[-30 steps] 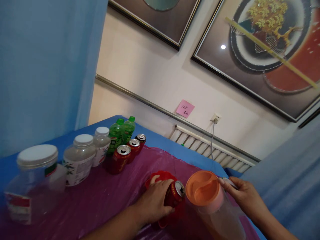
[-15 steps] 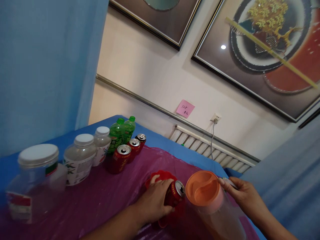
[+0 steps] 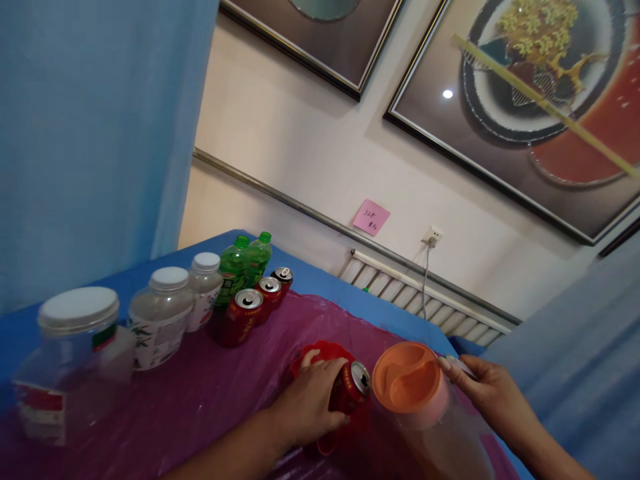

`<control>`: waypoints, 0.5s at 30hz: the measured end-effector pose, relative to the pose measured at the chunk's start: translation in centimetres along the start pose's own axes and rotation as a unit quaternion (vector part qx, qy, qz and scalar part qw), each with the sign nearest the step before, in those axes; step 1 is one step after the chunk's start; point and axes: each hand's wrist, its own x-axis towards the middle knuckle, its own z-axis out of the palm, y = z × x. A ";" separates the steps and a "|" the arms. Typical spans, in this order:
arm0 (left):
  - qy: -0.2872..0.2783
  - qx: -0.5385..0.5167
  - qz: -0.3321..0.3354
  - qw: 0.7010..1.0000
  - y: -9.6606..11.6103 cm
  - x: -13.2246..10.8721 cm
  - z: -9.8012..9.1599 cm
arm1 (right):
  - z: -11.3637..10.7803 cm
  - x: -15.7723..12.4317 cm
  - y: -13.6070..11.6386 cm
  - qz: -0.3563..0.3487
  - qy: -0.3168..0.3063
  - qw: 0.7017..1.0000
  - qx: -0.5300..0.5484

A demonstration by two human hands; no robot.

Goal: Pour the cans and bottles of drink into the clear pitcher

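Observation:
My left hand (image 3: 306, 403) is closed around a red drink can (image 3: 349, 392), whose opened top leans toward the right. Under that hand and can, a red dish with a wavy rim (image 3: 333, 349) shows only in part. To the right of the can stands a clear plastic jug (image 3: 453, 443) with an orange lid (image 3: 407, 379), tilted in my view. Its handle is in the grip of my right hand (image 3: 495, 395), thumb on top near the lid. The lower part of the jug runs out of the picture, and its contents are hard to make out.
A purple plastic sheet (image 3: 200, 400) covers the blue table (image 3: 320, 277). At the left are white-lidded clear jars (image 3: 161, 320), a large clear container (image 3: 75, 373), green bottles (image 3: 234, 270) and several red cans (image 3: 245, 317). Behind are a radiator (image 3: 390, 287) and a wall socket (image 3: 433, 235).

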 end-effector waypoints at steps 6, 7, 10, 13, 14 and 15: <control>-0.001 -0.003 -0.005 1.000 0.3 0.0 -0.1 | 0.0 0.0 0.2 0.003 0.001 1.000 0.015; -0.003 -0.004 -0.007 1.000 0.3 0.0 -0.1 | 0.0 0.0 0.2 0.003 0.002 1.000 0.016; -0.006 -0.006 -0.008 1.000 0.4 0.0 -0.2 | -0.1 0.0 0.2 0.002 0.002 1.000 0.015; -0.003 -0.009 -0.008 1.000 0.7 -0.1 -0.4 | -0.1 0.0 0.4 0.001 -0.002 1.000 0.013; -0.001 -0.009 -0.008 1.000 0.8 -0.1 -0.4 | -0.1 0.0 0.4 0.000 -0.002 1.000 0.012; 0.001 -0.008 -0.009 1.000 0.9 -0.1 -0.5 | -0.1 0.0 0.5 0.000 -0.002 1.000 0.011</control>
